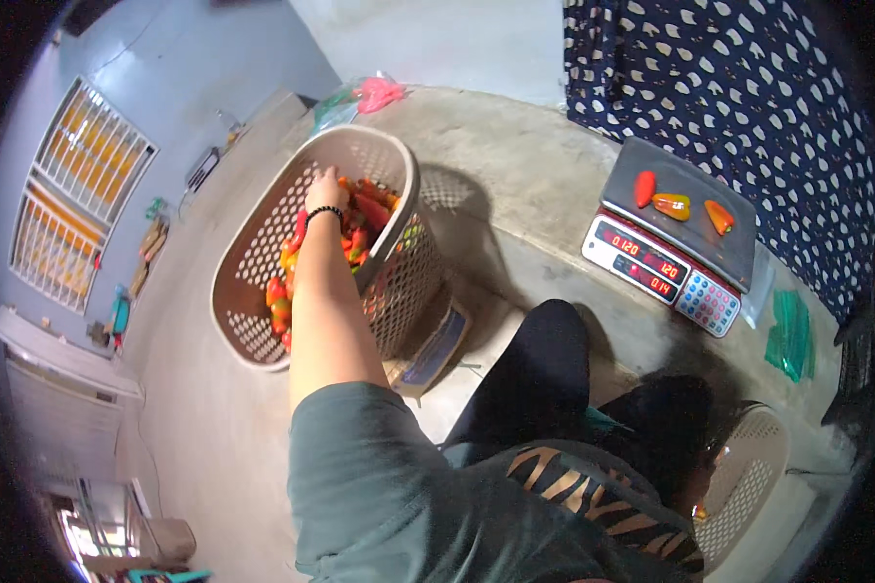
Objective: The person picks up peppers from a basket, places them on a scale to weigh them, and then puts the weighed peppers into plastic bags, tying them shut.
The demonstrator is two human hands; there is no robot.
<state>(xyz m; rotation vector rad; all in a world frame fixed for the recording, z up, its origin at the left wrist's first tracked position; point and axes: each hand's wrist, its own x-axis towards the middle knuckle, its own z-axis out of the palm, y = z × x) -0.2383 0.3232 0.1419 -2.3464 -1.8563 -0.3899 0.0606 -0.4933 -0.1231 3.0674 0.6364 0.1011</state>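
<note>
A tall beige plastic basket (233,282) with holes in its walls holds a heap of red, orange and green peppers (367,212). Into it reaches my left arm, a black beaded bracelet on the wrist. My left hand (327,190) is among the peppers near the far wall; its fingertips are hidden, so whether it grips one does not show. My right hand is out of sight. To the right, a digital scale (642,155) with lit red digits bears a red pepper (645,188), a yellow-orange pepper (672,206) and an orange pepper (718,218), lying apart.
The basket rests on a cardboard box (428,355). Beside my legs at lower right stands a second beige basket (763,466). A green plastic bag (790,335) lies by the scale, below a dark patterned curtain (719,78). A pink bag (379,93) lies behind the first basket.
</note>
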